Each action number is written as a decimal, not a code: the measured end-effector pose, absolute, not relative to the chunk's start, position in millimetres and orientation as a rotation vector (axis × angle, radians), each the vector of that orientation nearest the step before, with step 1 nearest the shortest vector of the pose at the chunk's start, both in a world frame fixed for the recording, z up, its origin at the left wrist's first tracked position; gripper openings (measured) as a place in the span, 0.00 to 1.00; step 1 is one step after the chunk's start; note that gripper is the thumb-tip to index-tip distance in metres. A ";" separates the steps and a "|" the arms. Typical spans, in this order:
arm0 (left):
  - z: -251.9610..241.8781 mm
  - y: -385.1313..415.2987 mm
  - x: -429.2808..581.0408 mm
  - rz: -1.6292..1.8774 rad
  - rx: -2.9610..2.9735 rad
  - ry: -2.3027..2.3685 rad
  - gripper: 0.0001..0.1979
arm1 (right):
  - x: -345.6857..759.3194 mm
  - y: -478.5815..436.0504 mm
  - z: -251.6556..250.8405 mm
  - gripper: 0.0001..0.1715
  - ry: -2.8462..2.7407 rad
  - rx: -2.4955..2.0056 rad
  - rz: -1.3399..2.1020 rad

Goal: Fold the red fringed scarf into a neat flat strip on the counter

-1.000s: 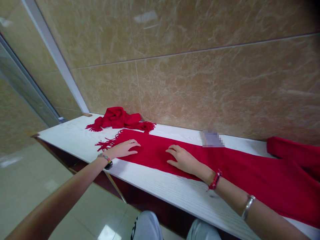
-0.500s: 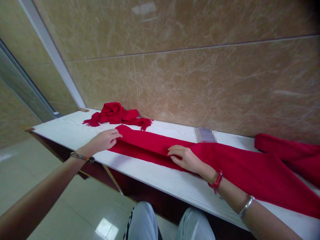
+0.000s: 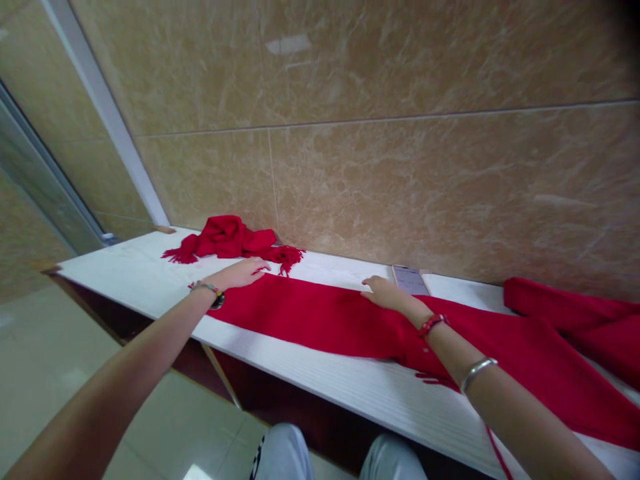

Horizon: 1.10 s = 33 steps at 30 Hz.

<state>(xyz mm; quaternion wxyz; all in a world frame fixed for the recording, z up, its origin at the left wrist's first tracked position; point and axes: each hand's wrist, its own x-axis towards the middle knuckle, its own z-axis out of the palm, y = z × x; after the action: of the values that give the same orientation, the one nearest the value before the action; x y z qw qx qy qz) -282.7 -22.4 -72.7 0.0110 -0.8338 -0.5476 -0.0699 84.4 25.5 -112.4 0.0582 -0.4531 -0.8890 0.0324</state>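
A long red scarf (image 3: 320, 317) lies flat along a white bench top, with some fringe strands at its near edge beneath my right forearm. My left hand (image 3: 243, 272) rests at the scarf's far left corner, fingers stretched out and slightly apart. Over the far edge, further right, is my right hand (image 3: 387, 293), its fingers extended to the left and touching the cloth. Neither hand visibly grips the fabric. Just behind my right hand, a phone (image 3: 411, 281) lies on the bench top.
A crumpled red fringed scarf (image 3: 227, 237) sits at the back left. More red cloth (image 3: 570, 308) lies against the tiled wall (image 3: 450, 193) at the right. The white bench top (image 3: 120, 267) has open compartments below. My knees (image 3: 285, 453) are close to its front.
The scarf's upper layer, raised before with a dark gap beneath, now lies flat. Both hands have shifted to its far edge, the left one also to the right.
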 end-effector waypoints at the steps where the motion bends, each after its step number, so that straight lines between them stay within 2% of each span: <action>1: -77.3 -9.3 -277.4 -0.211 -2.597 -1.693 0.17 | 87.9 35.3 -111.0 0.15 -2.733 -1.439 0.099; 5: -100.0 32.7 -265.5 -0.084 -2.691 -1.734 0.15 | 102.5 54.4 -105.1 0.07 -2.835 -1.441 0.159; 8: -106.5 47.9 -270.9 -0.039 -2.740 -1.753 0.12 | 112.5 55.7 -104.6 0.10 -2.815 -1.418 0.151; 13: -99.2 53.9 -297.5 -0.074 -2.679 -1.818 0.20 | 122.9 49.7 -117.5 0.14 -2.717 -1.406 0.140; 17: -95.9 53.3 -310.2 -0.025 -2.432 -1.937 0.19 | 121.4 37.8 -135.2 0.17 -2.643 -1.403 -0.065; 21: -100.1 51.3 -313.1 -0.158 -2.146 -1.998 0.19 | 117.0 33.3 -148.4 0.16 -2.617 -1.436 -0.289; 23: -103.2 48.6 -320.9 -0.218 -2.228 -2.043 0.21 | 116.9 35.4 -152.1 0.16 -2.593 -1.486 -0.328; 27: -104.7 34.4 -353.7 -0.276 -2.388 -2.186 0.28 | 119.4 39.6 -156.2 0.15 -2.588 -1.502 -0.342; 33: -82.0 5.9 -385.6 -0.593 -2.319 -2.326 0.28 | 121.7 39.2 -161.0 0.15 -2.627 -1.386 -0.274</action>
<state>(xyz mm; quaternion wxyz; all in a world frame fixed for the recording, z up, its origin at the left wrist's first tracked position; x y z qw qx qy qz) -385.6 5.9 -82.0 -0.0978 -0.6914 -0.6937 -0.1768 121.7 39.2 -161.0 0.0793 -0.4633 -0.8779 -0.0916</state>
